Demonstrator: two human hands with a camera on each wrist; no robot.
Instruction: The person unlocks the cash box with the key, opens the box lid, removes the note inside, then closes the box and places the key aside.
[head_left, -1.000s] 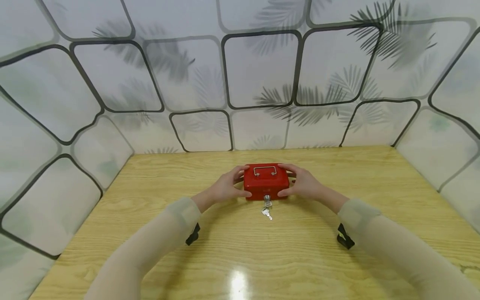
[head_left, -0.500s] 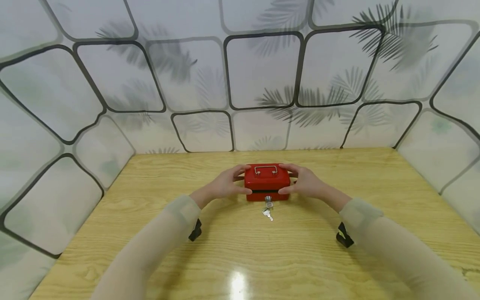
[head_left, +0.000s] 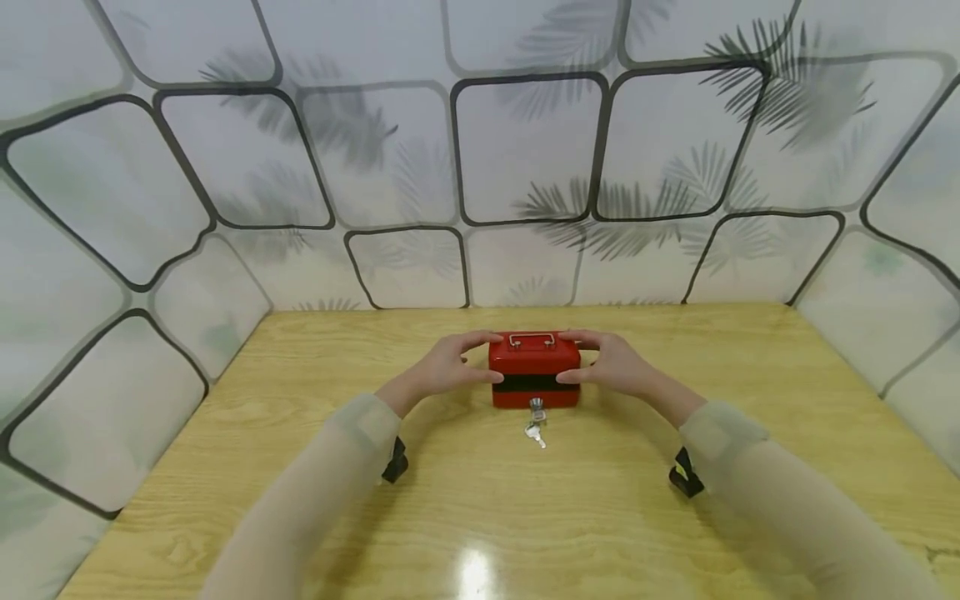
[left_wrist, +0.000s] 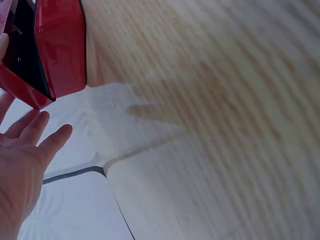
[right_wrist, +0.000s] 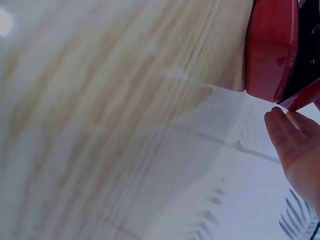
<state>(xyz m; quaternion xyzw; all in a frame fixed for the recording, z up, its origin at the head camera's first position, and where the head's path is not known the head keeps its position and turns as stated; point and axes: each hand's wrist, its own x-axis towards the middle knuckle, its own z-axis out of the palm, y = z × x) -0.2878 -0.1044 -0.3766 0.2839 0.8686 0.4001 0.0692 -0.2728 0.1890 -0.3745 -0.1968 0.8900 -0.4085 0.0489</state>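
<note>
A red metal cash box (head_left: 536, 400) sits on the wooden table, its front facing me. Its lid (head_left: 534, 358) is tilted up at the front, and a dark gap shows between lid and base. My left hand (head_left: 447, 365) grips the lid's left end, thumb at the front edge and forefinger on top near the back. At the right end my right hand (head_left: 611, 363) grips the lid in the same way. A key (head_left: 535, 433) hangs with a tag at the front lock. In both wrist views the lid stands apart from the base (left_wrist: 62, 50), with the other fingers spread.
A wire handle (head_left: 532, 337) lies on top of the lid. The light wooden table (head_left: 480, 492) reaches to patterned cloth walls (head_left: 525, 150) at the back and sides. Black wrist straps (head_left: 395, 461) show under both sleeves.
The lid was down a second ago; its front edge has risen with both hands, and the dark gap has widened. The base stays on the table.
</note>
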